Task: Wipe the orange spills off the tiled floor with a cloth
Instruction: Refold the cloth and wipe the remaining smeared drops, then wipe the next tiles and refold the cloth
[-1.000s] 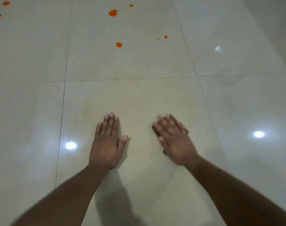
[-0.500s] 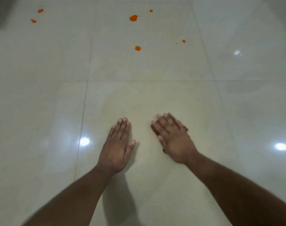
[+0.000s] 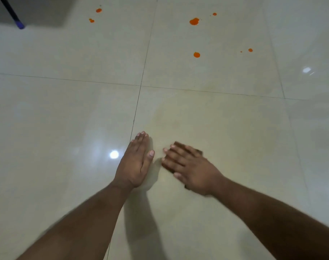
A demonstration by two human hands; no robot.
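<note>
Now my view has swung to the left since a moment ago: the orange spills sit further right in it, and a dark pole with a blue tip [image 3: 19,25] has come into sight far off beyond my left hand [image 3: 134,163], beside a dark shadowed patch. My hands have hardly shifted on the tile. The left hand lies flat, fingers together, palm down on the floor [image 3: 66,113], holding nothing. My right hand [image 3: 191,168] is spread flat, fingers a little apart, pressing on something dark that peeps out beyond the fingertips and under the heel of the palm; I take that to be the cloth [image 3: 198,152], though it is blurred and mostly hidden.

The tile around my hands looks clean, with only a faint dull smear just ahead of them. The remaining spills are well ahead, on the next row of tiles past the grout line: a large drop [image 3: 194,21], a smaller one [image 3: 196,54] nearer me, specks [image 3: 250,50] off to the right of those, and two spots [image 3: 98,10] ahead of my left hand. So I judge much of the wiping is yet to do, and I must move forward.

The floor is glossy pale tile, mirroring ceiling lights.
</note>
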